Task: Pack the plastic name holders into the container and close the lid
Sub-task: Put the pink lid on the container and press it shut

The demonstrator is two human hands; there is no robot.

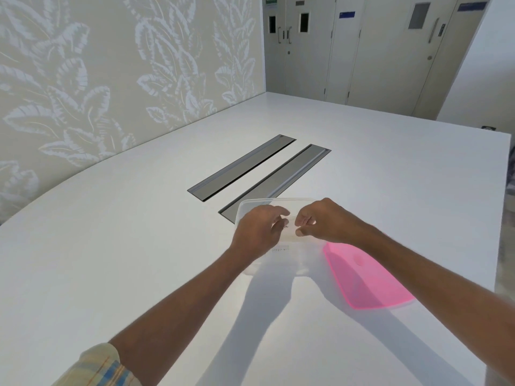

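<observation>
- Head view: a translucent container (250, 208) is seen on the white table (125, 246), overlapping the near end of a grey hatch (274, 179).
- The left hand (257, 232) and right hand (324, 224) are held over it with fingers curled; whether a clear name holder is pinched cannot be told.
- A pink lid (362, 282) is laid flat just right of the container.

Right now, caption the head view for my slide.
Left hand and right hand over a clear plastic container on a white table, pink translucent lid alongside.
</observation>
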